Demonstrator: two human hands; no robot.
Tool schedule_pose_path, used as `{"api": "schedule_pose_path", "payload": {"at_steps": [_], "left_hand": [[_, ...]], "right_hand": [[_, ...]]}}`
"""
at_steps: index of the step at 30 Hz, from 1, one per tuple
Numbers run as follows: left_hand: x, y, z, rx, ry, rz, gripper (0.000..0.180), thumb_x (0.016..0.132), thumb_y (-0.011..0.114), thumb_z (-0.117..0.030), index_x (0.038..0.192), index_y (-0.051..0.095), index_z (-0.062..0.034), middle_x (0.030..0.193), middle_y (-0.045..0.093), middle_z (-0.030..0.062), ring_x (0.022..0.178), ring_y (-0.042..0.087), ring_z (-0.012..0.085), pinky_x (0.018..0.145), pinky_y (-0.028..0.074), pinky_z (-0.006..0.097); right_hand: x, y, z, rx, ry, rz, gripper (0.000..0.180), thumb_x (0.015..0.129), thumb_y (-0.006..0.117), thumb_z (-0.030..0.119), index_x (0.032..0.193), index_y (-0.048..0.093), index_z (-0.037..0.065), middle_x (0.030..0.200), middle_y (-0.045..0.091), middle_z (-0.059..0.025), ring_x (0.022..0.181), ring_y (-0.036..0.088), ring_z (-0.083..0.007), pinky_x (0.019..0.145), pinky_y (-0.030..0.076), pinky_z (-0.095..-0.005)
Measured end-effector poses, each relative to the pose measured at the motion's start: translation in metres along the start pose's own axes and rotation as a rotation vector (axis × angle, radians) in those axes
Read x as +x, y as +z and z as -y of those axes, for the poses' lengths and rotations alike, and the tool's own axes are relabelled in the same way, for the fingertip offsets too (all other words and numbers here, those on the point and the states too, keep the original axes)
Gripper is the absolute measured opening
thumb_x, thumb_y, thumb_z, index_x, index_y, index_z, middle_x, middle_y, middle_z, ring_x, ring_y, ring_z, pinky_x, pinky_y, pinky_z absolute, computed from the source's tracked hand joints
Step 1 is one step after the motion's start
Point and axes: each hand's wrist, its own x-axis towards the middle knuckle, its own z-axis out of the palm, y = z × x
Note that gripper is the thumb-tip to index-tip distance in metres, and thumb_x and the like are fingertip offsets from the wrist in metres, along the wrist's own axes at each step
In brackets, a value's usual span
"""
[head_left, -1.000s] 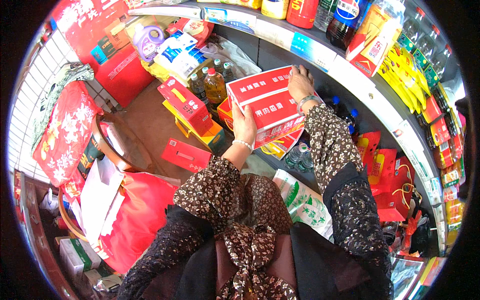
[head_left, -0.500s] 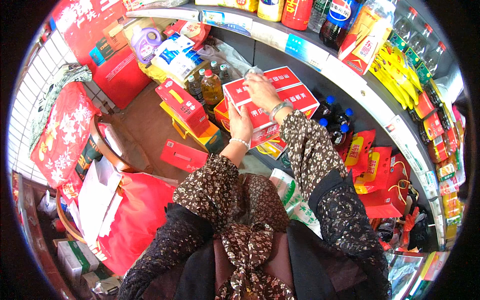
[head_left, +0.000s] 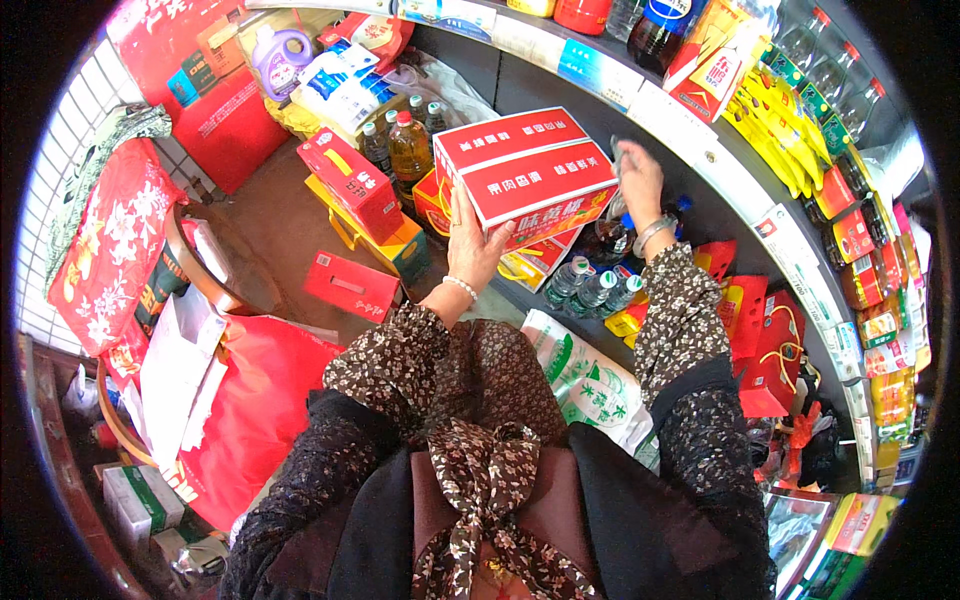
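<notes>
- The left hand [head_left: 472, 252] gripped the near left corner of a red carton with white lettering [head_left: 525, 170], fingers spread flat up its side, thumb under the lower edge.
- The right hand [head_left: 640, 180] was at the carton's far right end, fingers curled behind it; how tightly they closed could not be told.
- The carton was held up between both hands, tilted, in front of the shelf [head_left: 700, 150] and above a row of clear water bottles [head_left: 592, 290].
- A bottle of cooking oil [head_left: 408, 148] stood just left of the carton, beside stacked red and yellow gift boxes [head_left: 352, 185].
- A flat red box [head_left: 352, 287] lay on the floor below the left wrist.
- A white and green sack [head_left: 580, 380] leaned near the right forearm.
</notes>
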Motion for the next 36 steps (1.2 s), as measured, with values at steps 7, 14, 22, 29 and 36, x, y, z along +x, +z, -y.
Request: {"api": "schedule_pose_path", "payload": {"at_steps": [7, 14, 22, 29, 36], "left_hand": [[0.036, -0.016, 0.029, -0.095, 0.095, 0.098, 0.088, 0.078, 0.070, -0.013, 0.144, 0.013, -0.0005, 0.141, 0.033, 0.0256, 0.127, 0.039, 0.0380, 0.101, 0.037, 0.038], [0.102, -0.052, 0.075, -0.004, -0.086, 0.439, 0.090, 0.083, 0.068, -0.023, 0.147, 0.006, -0.0087, 0.124, 0.054, 0.0229, 0.113, 0.055, 0.0336, 0.095, 0.043, 0.036], [0.109, -0.058, 0.075, 0.058, -0.117, 0.423, 0.084, 0.083, 0.068, -0.029, 0.146, 0.017, -0.0083, 0.122, 0.055, 0.0229, 0.110, 0.055, 0.0358, 0.093, 0.043, 0.038], [0.015, 0.004, -0.038, -0.274, 0.115, -0.150, 0.065, 0.082, 0.066, -0.019, 0.138, 0.035, -0.0027, 0.145, 0.031, 0.0192, 0.131, 0.036, 0.0259, 0.105, 0.033, 0.036], [-0.006, 0.008, -0.024, -1.065, -0.384, -0.246, 0.037, 0.087, 0.058, 0.001, 0.123, 0.055, -0.0060, 0.118, 0.058, 0.0059, 0.114, 0.050, 0.0142, 0.095, 0.042, 0.029]], "right_hand": [[0.005, 0.012, -0.027, -0.153, -0.067, 0.056, 0.028, 0.085, 0.055, 0.017, 0.108, 0.065, 0.004, 0.108, 0.064, -0.0184, 0.099, 0.062, -0.0321, 0.086, 0.047, -0.0367], [-0.019, 0.020, -0.004, -0.280, -0.036, 0.045, 0.027, 0.087, 0.055, 0.021, 0.107, 0.065, 0.005, 0.105, 0.064, -0.0185, 0.099, 0.060, -0.0336, 0.085, 0.047, -0.0409], [-0.020, -0.004, 0.048, -0.658, -0.217, 0.189, 0.029, 0.089, 0.051, 0.024, 0.108, 0.063, 0.006, 0.102, 0.064, -0.0174, 0.091, 0.062, -0.0363, 0.079, 0.049, -0.0446], [-0.070, 0.037, 0.112, 0.680, 0.194, 0.278, 0.034, 0.096, 0.051, 0.021, 0.124, 0.053, 0.003, 0.115, 0.060, -0.0080, 0.103, 0.058, -0.0184, 0.091, 0.045, -0.0322], [-0.072, 0.047, 0.103, 0.578, 0.027, 0.761, 0.044, 0.098, 0.044, 0.031, 0.131, 0.048, 0.001, 0.132, 0.051, -0.0111, 0.120, 0.049, -0.0199, 0.099, 0.040, -0.0323]]}}
